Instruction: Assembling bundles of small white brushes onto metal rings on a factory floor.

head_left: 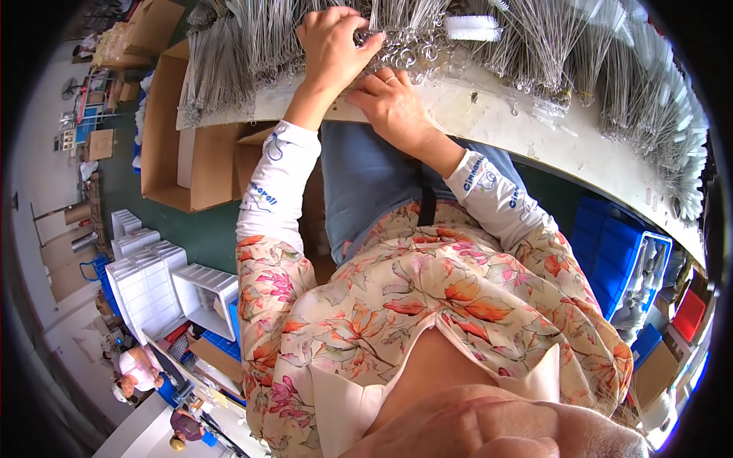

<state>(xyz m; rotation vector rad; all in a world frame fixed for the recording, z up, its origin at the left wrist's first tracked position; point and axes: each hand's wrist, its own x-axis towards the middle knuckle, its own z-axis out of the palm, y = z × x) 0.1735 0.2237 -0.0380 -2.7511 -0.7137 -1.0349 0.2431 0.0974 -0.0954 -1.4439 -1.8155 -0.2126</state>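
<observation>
Bundles of thin twisted-wire brushes cover the worktable. Their small wire loops form a pile at the middle of the near edge. My left hand reaches over the left side of this pile, with its fingers bent and its thumb against the loops. What sits between thumb and fingers is too hidden to name. Closer to the table's edge, my right hand has its fingers curled together beside the same loops. Anything inside its fingers is hidden. A brush with white bristles lies right of the pile.
More wire bundles stretch along the table to the right. An open cardboard box stands at the left below the table. White plastic crates are farther down left; a blue crate stands at the right. Two people are in the distance.
</observation>
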